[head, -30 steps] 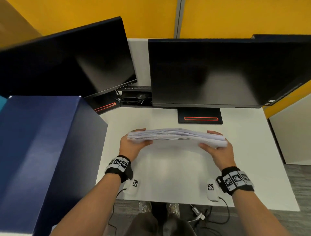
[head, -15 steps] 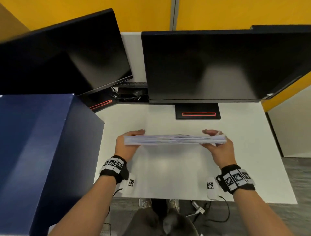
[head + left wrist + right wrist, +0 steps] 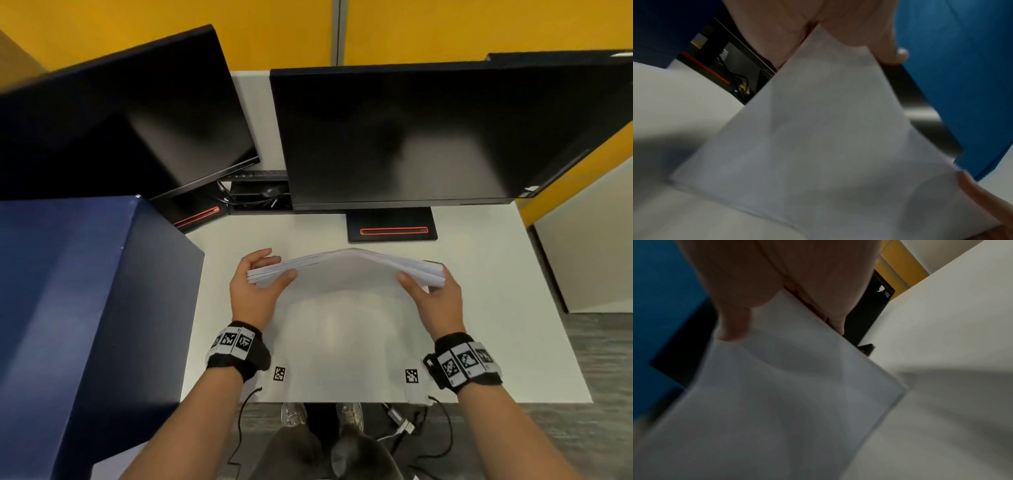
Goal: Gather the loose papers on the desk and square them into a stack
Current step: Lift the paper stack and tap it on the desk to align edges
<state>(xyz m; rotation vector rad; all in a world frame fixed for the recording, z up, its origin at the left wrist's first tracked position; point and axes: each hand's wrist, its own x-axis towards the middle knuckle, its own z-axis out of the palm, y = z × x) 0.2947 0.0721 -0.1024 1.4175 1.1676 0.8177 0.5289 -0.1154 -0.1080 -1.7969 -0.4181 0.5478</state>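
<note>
Paper stack point(image 3: 346, 270): white sheets, held above the white desk point(image 3: 479, 291) in front of the person, bowed upward at the middle, both short ends lower. Sheet edges at the left end fan slightly; the right end shows a thick, uneven edge. Whether the lower edge touches the desk cannot be told.

Left hand point(image 3: 255, 294): grips the left end of the stack, thumb on the near face, fingers curled behind the far face. Wrist band with printed markers.

Right hand point(image 3: 433, 301): grips the right end, thumb on the near face, fingers wrapped behind. Wrist band with printed markers.

Two black monitors: left monitor point(image 3: 120, 120), angled; right monitor point(image 3: 428, 137), facing the person, its stand base point(image 3: 392, 229) with a red strip, behind the stack.

Dark blue box point(image 3: 78, 308): at the desk's left side.

Yellow wall point(image 3: 239, 31): behind the monitors.
</note>
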